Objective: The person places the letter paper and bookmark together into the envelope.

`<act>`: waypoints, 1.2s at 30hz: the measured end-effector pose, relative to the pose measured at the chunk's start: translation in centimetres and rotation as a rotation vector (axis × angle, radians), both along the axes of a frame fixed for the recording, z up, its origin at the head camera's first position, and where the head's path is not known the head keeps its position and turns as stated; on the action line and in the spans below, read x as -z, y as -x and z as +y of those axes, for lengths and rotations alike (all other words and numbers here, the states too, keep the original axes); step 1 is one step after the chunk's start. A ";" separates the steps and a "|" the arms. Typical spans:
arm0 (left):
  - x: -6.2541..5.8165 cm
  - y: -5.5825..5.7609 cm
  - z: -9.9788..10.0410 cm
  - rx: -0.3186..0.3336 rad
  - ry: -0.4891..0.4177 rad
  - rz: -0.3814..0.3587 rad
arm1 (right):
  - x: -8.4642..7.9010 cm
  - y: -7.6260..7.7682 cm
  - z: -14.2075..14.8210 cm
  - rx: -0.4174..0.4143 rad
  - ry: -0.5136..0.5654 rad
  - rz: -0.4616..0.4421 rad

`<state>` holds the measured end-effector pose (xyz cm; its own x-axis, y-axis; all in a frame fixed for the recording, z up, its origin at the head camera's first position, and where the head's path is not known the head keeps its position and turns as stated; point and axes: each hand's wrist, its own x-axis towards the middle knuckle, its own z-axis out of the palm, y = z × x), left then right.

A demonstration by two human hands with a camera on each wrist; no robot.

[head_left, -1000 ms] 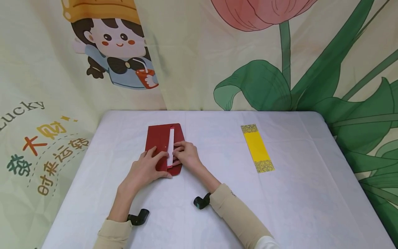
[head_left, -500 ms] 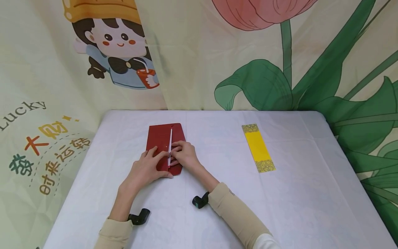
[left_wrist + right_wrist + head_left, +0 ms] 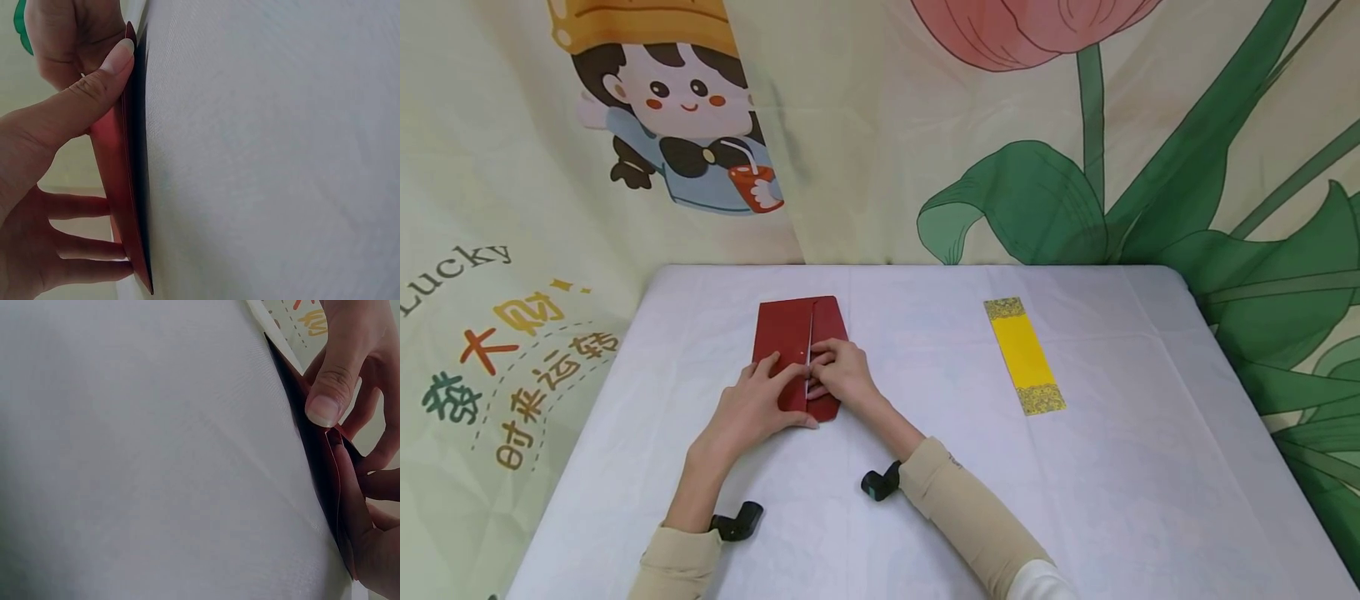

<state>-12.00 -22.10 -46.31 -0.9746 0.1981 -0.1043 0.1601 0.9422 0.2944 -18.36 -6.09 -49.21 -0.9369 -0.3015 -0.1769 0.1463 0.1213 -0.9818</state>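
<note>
A dark red paper envelope (image 3: 775, 329) lies on the table's left half, its flap (image 3: 829, 321) folded out to the right. Only a thin edge of a white card (image 3: 807, 396) shows along the opening. My left hand (image 3: 752, 408) rests spread on the envelope, with the index fingertip at the opening. In the left wrist view its thumb (image 3: 94, 87) presses the envelope's near edge, the other fingers stretched over the top. My right hand (image 3: 845, 375) lies over the flap, curled fingers pinching at the card's edge; the fingertips are partly hidden.
On the right of the white-covered table (image 3: 925, 333) lies a yellow paper strip (image 3: 1028, 354) with patterned gold ends. A printed cloth (image 3: 865, 167) hangs behind the table's far edge. A small black camera (image 3: 880, 482) sits on my right wrist, another (image 3: 737, 522) on my left.
The white card has slid left into the envelope, its wide visible strip shrinking to a thin line. My right hand has moved slightly left with it; my left hand stays in place.
</note>
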 end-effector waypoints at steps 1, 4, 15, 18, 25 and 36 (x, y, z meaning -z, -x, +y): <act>0.0 0.1 0.1 0.000 -0.001 0.001 | 0.0 0.0 0.1 -0.002 -0.001 0.000; 0.1 0.2 0.2 0.001 -0.004 0.004 | 0.1 0.2 0.4 -0.007 -0.003 -0.002; 0.1 0.0 0.0 -0.015 -0.013 -0.024 | -0.4 -0.2 2.0 -0.035 0.018 -0.046; 0.1 -0.1 -0.2 -0.015 -0.004 -0.025 | -0.6 -0.3 2.9 -0.030 0.000 -0.045; 0.1 -0.1 -0.4 -0.013 -0.010 -0.008 | -1.2 -0.5 5.7 -0.016 -0.114 0.000; 0.2 0.4 0.5 0.000 -0.024 -0.018 | -1.2 -1.7 10.1 -0.038 -0.443 0.231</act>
<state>-12.35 -21.62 -46.50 -0.9726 0.2005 -0.1173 0.1541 0.9348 0.3200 -16.65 4.01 -47.97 -0.9565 -0.2792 -0.0846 -0.0817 0.5348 -0.8411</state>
